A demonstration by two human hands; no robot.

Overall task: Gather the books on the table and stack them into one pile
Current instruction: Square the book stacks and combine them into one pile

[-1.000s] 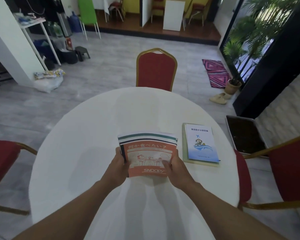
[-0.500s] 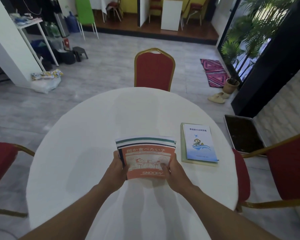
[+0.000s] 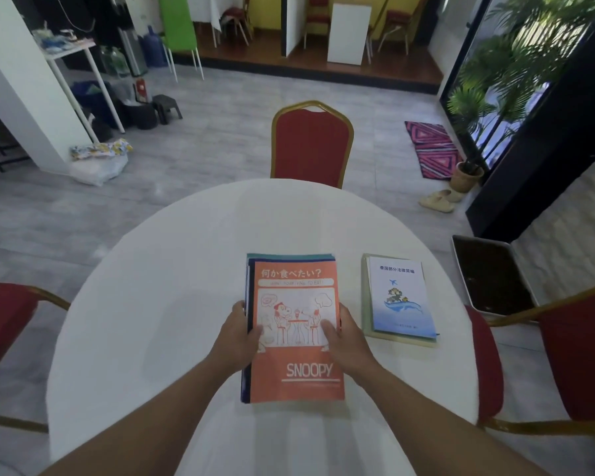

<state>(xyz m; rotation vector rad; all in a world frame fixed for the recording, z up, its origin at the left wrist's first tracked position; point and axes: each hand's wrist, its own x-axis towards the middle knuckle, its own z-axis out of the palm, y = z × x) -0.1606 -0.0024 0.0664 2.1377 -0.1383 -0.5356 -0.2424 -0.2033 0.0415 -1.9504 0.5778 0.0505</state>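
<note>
A pile of books (image 3: 294, 297) with an orange Snoopy cover on top lies flat on the round white table (image 3: 158, 304), near its middle. My left hand (image 3: 239, 333) grips the pile's left edge with the thumb on the cover. My right hand (image 3: 346, 336) grips its right edge the same way. Dark blue and teal covers peek out under the orange one. To the right, apart from the pile, a blue-and-white book (image 3: 399, 297) rests on a pale green one (image 3: 401, 340).
Red chairs with gold frames stand at the far side (image 3: 311, 146), the left (image 3: 4, 324) and the right (image 3: 577, 355) of the table. A dark tray (image 3: 492, 276) sits on the floor past the right edge.
The pile was held tilted up toward me with only its top half showing; now it lies flat with the whole orange cover visible. Both hands stay on its sides.
</note>
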